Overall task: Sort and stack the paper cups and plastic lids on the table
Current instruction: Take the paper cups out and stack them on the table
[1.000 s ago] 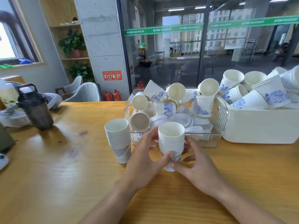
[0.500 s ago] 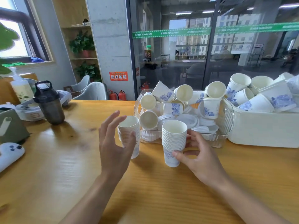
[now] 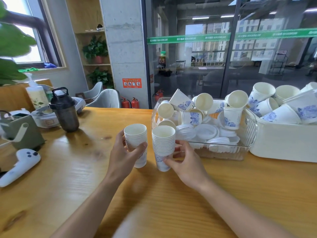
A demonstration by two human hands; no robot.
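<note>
Now, mid-frame, the left hand grips one cup stack; the right hand pinches the other cup stack.

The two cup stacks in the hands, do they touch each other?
Apart. The head view shows a strip of table between the left stack and the right stack, from rims to bases.
</note>
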